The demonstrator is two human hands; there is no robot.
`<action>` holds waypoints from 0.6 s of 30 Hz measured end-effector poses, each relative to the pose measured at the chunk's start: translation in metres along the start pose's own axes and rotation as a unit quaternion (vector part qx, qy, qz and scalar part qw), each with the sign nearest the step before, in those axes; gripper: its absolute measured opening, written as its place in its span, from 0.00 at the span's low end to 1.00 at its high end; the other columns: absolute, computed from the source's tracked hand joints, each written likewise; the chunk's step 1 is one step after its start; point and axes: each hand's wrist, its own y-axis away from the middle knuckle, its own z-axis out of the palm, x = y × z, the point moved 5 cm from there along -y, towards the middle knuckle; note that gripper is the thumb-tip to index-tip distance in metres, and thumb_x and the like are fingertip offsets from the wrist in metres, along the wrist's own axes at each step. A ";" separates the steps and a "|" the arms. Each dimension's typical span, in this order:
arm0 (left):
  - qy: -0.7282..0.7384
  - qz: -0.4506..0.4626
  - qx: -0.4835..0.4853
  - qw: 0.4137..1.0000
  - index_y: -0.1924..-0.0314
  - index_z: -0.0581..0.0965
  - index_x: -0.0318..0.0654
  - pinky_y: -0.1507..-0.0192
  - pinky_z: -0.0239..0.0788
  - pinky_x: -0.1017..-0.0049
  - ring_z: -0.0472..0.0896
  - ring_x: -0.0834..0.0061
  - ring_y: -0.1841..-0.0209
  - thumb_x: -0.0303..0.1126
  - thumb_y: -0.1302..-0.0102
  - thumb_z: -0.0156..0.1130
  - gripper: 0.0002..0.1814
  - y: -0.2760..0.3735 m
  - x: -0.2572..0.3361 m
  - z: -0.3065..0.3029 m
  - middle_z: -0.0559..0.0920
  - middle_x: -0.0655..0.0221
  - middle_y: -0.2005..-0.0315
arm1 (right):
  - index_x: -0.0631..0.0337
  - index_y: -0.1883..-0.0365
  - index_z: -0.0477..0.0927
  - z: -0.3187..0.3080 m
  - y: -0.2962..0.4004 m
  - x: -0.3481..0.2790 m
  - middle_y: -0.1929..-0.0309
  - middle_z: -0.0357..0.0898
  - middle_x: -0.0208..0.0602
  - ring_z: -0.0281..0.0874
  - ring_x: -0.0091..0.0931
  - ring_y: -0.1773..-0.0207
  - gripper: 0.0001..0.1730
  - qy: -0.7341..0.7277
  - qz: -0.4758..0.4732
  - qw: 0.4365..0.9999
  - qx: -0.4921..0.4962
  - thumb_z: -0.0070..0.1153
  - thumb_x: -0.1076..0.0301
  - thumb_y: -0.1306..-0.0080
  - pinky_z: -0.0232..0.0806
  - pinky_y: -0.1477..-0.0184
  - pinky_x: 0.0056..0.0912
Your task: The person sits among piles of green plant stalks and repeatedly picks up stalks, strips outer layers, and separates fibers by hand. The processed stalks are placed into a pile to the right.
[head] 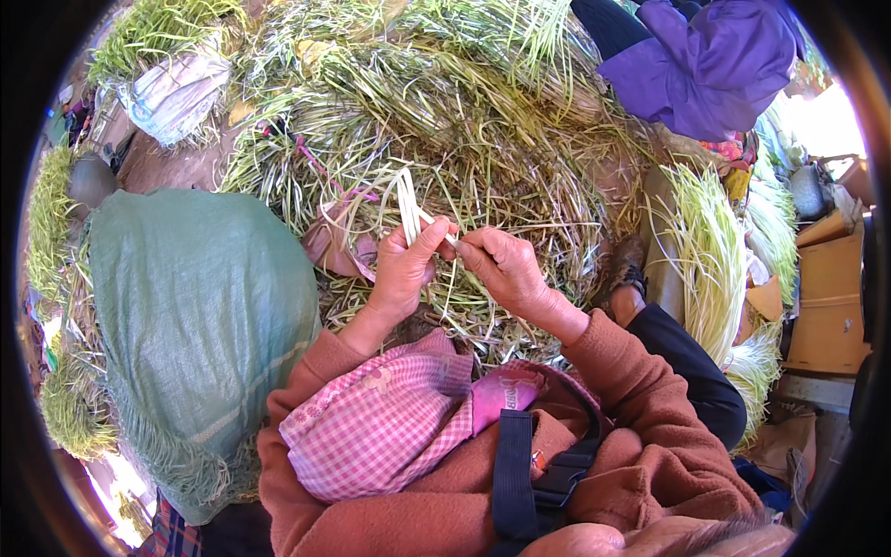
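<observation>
My left hand (407, 268) pinches several pale green, flat plant stems (408, 202) between thumb and fingers; the stems loop up above the hand. Just right of it, my right hand (505, 268) grips the end of a pale stem with thumb and forefinger, close to the left fingertips. One thin strand hangs below the hands. Beneath and beyond them lies a wide heap of loose green and brownish stems (445, 118). A pink cloth or bag (337, 244) lies partly under stems, left of my left hand.
A large green woven sack (202, 313) stands at left. Bundled pale green stems (706, 257) lie at right beside a wooden beam (663, 244). A person in purple (703, 69) is at upper right. A whitish sack (177, 94) lies at upper left; a cardboard box (828, 299) is far right.
</observation>
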 end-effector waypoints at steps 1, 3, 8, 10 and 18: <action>-0.002 -0.009 -0.004 1.000 0.64 0.79 0.42 0.85 0.48 0.89 0.69 0.93 0.82 0.39 0.35 0.63 0.09 0.000 0.000 -0.002 0.81 0.75 0.75 | 0.63 0.67 0.77 0.001 0.000 0.003 0.75 0.75 0.42 0.77 0.35 0.73 0.06 0.003 0.021 1.000 -0.012 0.55 0.70 0.35 0.69 0.70 0.33; -0.002 0.001 0.015 1.000 0.64 0.78 0.42 0.86 0.47 0.89 0.67 0.93 0.84 0.39 0.35 0.63 0.09 -0.001 -0.002 -0.003 0.81 0.74 0.76 | 0.63 0.67 0.76 0.000 0.001 0.004 0.76 0.74 0.43 0.76 0.37 0.73 0.06 0.005 0.020 1.000 -0.007 0.54 0.70 0.35 0.69 0.69 0.33; -0.005 -0.006 0.006 1.000 0.64 0.78 0.42 0.86 0.48 0.90 0.70 0.93 0.82 0.40 0.34 0.61 0.10 -0.001 -0.004 -0.003 0.81 0.73 0.75 | 0.63 0.68 0.76 0.000 0.003 0.013 0.77 0.74 0.42 0.75 0.34 0.75 0.05 -0.001 0.069 0.998 0.008 0.55 0.71 0.35 0.67 0.72 0.32; -0.004 0.014 0.031 0.999 0.64 0.78 0.41 0.86 0.48 0.90 0.73 0.92 0.80 0.41 0.33 0.60 0.11 -0.002 -0.002 -0.006 0.81 0.73 0.74 | 0.63 0.69 0.75 -0.004 0.004 0.017 0.78 0.75 0.39 0.74 0.30 0.76 0.06 -0.012 0.079 0.995 0.054 0.54 0.70 0.34 0.67 0.73 0.30; 0.050 0.020 0.104 0.993 0.63 0.75 0.41 0.87 0.50 0.90 0.80 0.83 0.73 0.44 0.31 0.56 0.14 -0.019 0.004 -0.036 0.80 0.72 0.71 | 0.58 0.64 0.71 -0.021 0.008 0.033 0.65 0.76 0.33 0.76 0.21 0.61 0.11 -0.464 0.158 0.869 0.069 0.42 0.62 0.26 0.72 0.56 0.29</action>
